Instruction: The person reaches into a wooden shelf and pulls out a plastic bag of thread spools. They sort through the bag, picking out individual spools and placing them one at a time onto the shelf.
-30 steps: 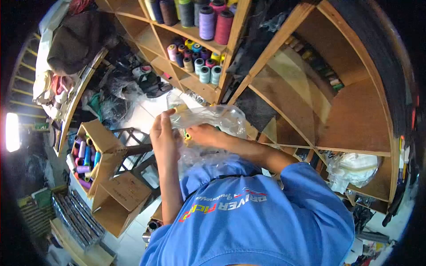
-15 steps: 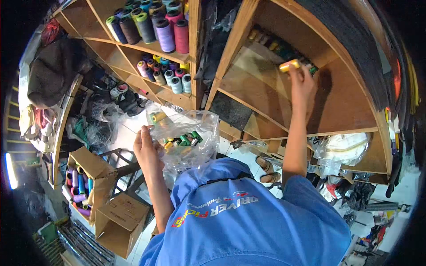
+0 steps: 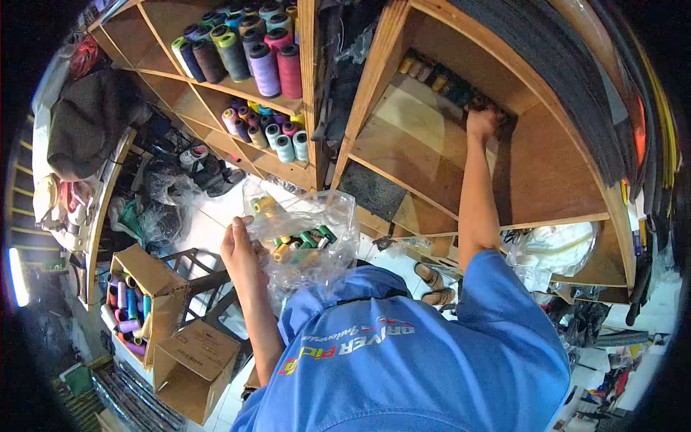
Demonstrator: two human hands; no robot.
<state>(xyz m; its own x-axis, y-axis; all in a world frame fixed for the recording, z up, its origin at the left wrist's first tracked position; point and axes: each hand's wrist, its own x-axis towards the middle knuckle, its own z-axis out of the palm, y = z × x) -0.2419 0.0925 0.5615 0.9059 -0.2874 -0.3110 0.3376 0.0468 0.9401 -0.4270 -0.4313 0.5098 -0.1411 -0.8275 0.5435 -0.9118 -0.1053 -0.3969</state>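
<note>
My left hand (image 3: 242, 248) is closed on the edge of a clear plastic bag (image 3: 338, 209). Inside the bag lie several small thread spools (image 3: 311, 238), green, yellow and tan. My right hand (image 3: 484, 122) reaches deep into a wooden shelf compartment, its fingers curled at the right end of a row of small thread spools (image 3: 440, 81) along the back. Whatever those fingers hold is hidden behind the hand.
Large thread cones (image 3: 265, 70) and smaller cones (image 3: 284, 147) fill shelves at upper left. A cardboard box of spools (image 3: 129, 306) stands lower left beside an open box (image 3: 194, 367). Dark hanging strips (image 3: 583, 93) border the shelf's right side. Sandals (image 3: 435, 284) lie on the floor.
My right hand has moved deeper into the compartment, to the back row. The yellow spool it held is now out of sight. My left hand still grips the bag, slightly lower in view.
</note>
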